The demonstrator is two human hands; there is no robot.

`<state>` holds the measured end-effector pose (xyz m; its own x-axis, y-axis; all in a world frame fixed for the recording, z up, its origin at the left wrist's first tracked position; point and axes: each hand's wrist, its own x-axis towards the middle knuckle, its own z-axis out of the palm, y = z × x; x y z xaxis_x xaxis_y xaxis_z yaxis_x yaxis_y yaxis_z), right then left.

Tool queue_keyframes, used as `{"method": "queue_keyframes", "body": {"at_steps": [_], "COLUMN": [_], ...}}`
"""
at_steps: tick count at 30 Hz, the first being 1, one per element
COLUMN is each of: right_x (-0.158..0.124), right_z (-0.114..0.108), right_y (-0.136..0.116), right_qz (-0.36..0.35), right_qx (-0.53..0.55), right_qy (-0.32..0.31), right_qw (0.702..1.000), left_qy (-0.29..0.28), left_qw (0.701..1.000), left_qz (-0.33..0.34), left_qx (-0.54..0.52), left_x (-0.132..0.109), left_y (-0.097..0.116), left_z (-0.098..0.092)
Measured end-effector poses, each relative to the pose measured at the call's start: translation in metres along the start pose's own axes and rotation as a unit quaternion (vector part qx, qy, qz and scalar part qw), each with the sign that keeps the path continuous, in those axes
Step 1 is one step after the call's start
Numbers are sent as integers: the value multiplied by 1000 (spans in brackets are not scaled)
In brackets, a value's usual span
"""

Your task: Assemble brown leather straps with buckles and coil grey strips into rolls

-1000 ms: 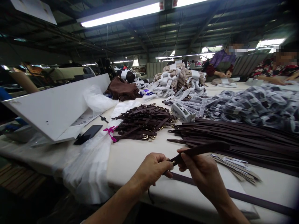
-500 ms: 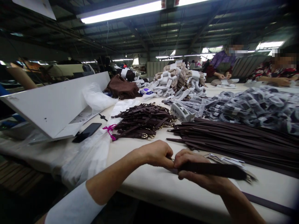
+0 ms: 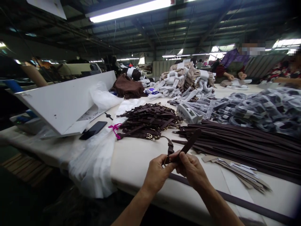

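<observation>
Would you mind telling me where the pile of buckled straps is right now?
In the head view, the pile of buckled straps lies near the centre, beyond the left hand, between the magenta cord and grey dispenser.

A flat, dark brown strap [image 3: 191,140] is held raised, its straight end tilted up and rightward; a curved brown strap [image 3: 170,147] is pinched just left of it.

passable low over bare tabletop [image 3: 131,160] left of the left hand [image 3: 154,175] — blocked beyond by buckled straps [image 3: 150,121], rightward by long dark straps [image 3: 235,138] and card strips [image 3: 244,176].
</observation>
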<state>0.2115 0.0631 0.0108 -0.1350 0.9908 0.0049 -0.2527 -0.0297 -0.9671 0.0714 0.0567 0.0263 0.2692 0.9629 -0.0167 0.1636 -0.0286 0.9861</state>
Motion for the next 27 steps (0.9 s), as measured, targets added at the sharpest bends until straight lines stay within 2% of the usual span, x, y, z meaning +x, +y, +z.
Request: {"method": "queue_keyframes", "body": {"at_steps": [3,6,8,12,15,19,22,24,27], "right_x": [-5,-11,-14,-17,-22,-39,-52,-57,-61], "right_z": [5,5,6,6,5,-1,-5,-7,-10], "right_y": [-9,-20,-30,-48,-55,-48,-31,-18,-7], "right_qz": [-26,-53,-44,-36,-17,69,110,121,117], "right_qx": [-29,-41,-30,6,-19,-33,-4,15,-3], "right_qy": [19,57,64,57,56,60,82,88,73], "right_qw": [999,996,996,998,998,995,991,989,990], "left_qy": [-20,1,-4,-76,-49,-36,21,57,56], "left_qw": [995,984,975,954,940,926,923,923,926], "left_qz": [-37,-72,-80,-62,-74,-80,-74,-95,-120], "left_qx": [-89,-161,-208,-285,-331,-366,-377,-370,-353], "left_x": [3,3,2,-1,-2,-2,-1,-2,-4], "left_y": [-1,-2,-2,0,0,-4,-8,-10,-13], "left_z": [6,13,17,23,27,35,42,46,49]}}
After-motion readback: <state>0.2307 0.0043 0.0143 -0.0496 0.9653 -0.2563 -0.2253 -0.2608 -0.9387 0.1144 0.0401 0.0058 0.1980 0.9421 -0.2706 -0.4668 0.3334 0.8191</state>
